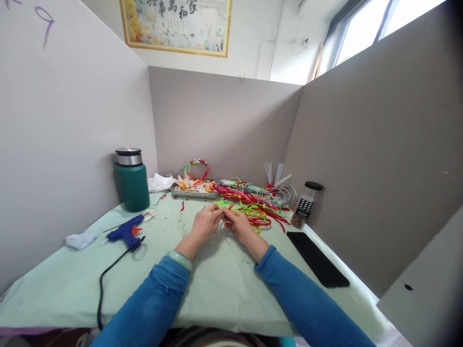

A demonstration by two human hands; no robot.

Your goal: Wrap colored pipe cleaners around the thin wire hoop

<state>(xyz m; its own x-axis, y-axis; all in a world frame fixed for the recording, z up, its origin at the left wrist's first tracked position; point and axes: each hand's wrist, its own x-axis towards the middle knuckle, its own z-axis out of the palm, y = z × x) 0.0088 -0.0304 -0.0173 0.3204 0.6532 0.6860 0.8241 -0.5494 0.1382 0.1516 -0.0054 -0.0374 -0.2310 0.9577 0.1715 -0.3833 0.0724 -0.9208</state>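
Observation:
My left hand (207, 222) and my right hand (238, 224) meet over the middle of the pale green table cover (217, 284), both with fingers pinched together. Between the fingertips is a thin green and orange pipe cleaner (224, 205). Just beyond the hands lies a tangle of red, green and yellow pipe cleaners (253, 202). Both arms wear blue sleeves, and a pale green bangle (179, 259) sits on my left wrist.
A blue glue gun (126, 233) with a black cord lies left, beside a crumpled tissue (80, 239). A green flask (131, 180) stands back left. A metal tray (195, 189) with scraps, a coloured hoop (197, 169), a dark-lidded jar (306, 205) and a black phone (318, 258) sit nearby.

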